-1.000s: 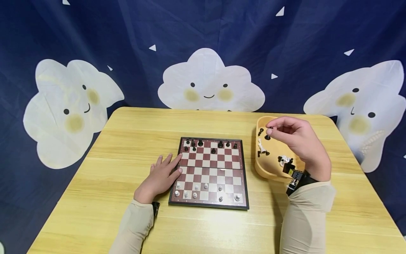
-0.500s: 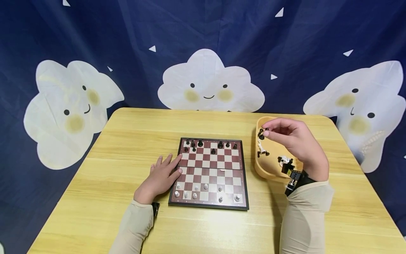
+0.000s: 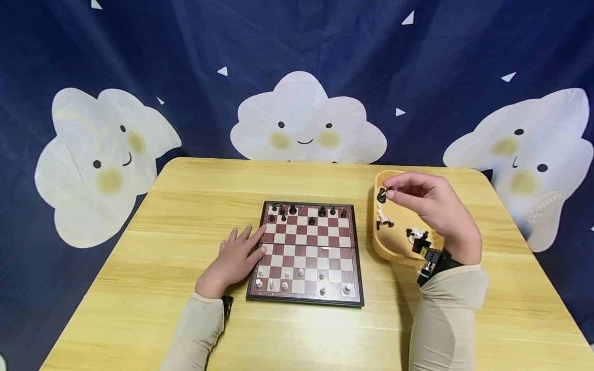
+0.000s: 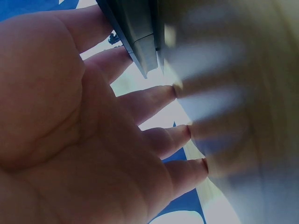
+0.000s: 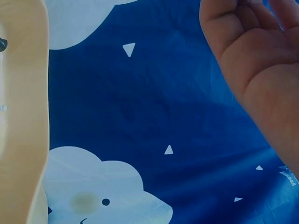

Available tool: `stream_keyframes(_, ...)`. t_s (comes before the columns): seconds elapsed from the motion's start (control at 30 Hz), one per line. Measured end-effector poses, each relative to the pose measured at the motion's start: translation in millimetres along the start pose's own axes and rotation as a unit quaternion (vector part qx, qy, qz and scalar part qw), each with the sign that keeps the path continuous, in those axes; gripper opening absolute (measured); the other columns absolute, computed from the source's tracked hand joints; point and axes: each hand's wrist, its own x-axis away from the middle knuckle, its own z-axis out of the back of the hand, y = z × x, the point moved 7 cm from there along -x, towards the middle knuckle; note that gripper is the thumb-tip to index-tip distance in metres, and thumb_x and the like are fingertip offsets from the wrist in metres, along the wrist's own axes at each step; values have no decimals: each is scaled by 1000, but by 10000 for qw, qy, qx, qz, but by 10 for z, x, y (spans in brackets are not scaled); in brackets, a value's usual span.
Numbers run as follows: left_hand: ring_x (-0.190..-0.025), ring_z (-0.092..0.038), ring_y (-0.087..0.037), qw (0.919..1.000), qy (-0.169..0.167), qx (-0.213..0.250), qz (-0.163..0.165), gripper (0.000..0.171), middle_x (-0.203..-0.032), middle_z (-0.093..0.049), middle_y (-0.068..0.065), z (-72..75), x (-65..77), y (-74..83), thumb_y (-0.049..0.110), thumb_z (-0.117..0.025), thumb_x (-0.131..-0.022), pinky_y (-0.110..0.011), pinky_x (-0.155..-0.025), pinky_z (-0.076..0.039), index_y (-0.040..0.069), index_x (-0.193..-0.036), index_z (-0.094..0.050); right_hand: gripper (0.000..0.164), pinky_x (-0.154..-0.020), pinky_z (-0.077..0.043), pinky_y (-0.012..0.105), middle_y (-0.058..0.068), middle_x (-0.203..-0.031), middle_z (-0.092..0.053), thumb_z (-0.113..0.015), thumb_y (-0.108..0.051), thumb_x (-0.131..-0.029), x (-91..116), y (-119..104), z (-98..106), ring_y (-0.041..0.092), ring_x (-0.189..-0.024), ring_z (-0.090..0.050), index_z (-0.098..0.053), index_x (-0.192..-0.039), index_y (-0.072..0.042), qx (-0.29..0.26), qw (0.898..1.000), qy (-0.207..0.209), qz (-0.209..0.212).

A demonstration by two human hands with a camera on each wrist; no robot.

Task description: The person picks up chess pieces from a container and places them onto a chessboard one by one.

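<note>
My left hand (image 3: 234, 260) lies with spread fingers at the left edge of the folding chessboard (image 3: 298, 260), thumb and index fingertip on its border. In the left wrist view, the palm (image 4: 93, 126) faces the camera beside the board's dark side (image 4: 140, 39). Over the far left of the yellow tray (image 3: 381, 250), my right hand (image 3: 431, 208) pinches a black chess piece (image 3: 382, 196) between thumb and index finger. That piece overlaps another black one in the head view. Only part of the right palm (image 5: 266, 70) shows in the right wrist view; the held piece is out of frame there.
Black chess pieces (image 3: 322, 211) stand along the board's far side, white ones (image 3: 285, 285) along its near side. Loose white and black pieces (image 3: 417, 235) lie in the tray. Behind the wooden table (image 3: 223, 180) hangs a blue cloud-print curtain (image 3: 199, 103).
My right hand has shifted slightly left over the tray with the black chess piece, then stayed nearly still. My left hand has not moved.
</note>
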Motion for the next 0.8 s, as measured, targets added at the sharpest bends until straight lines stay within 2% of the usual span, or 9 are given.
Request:
stream_keyframes(0.13,-139,-6,-51,10000,14,-18,-5,55,-154,-22,-21,-1,2,-4,39,-43,-101,-71,-103,-8,23,-152,-28,16,-67,-50,18,14,-96,-67,-66,3,-87,9,1,22,17,-77,-62,-67,-102,6,-42,9999,109,-37)
stream_keyframes(0.27,-139,-6,-51,10000,19,-15,-10,56,-154,-21,-21,1,2,-4,39,-43,-101,-71,-103,-7,23,-152,-28,16,-66,-50,18,10,-94,-67,-67,2,-86,20,6,64,15,-76,-61,-67,-102,4,-115,9992,365,-94)
stream_keyframes(0.53,-139,-6,-51,10000,17,-2,-20,56,-155,-21,-21,4,-6,4,39,-43,-101,-71,-103,-8,23,-152,-28,19,-61,-48,17,7,-87,-65,-68,3,-85,22,20,144,12,-71,-61,-64,-103,8,-177,9963,829,-122)
stream_keyframes(0.8,-139,-6,-51,10000,14,-12,3,55,-155,-21,-21,1,-5,-1,38,-43,-101,-71,-103,-7,23,-152,-28,20,-65,-50,17,8,-95,-67,-69,3,-84,3,268,175,14,-75,-62,-65,-103,8,-439,9960,756,-189)
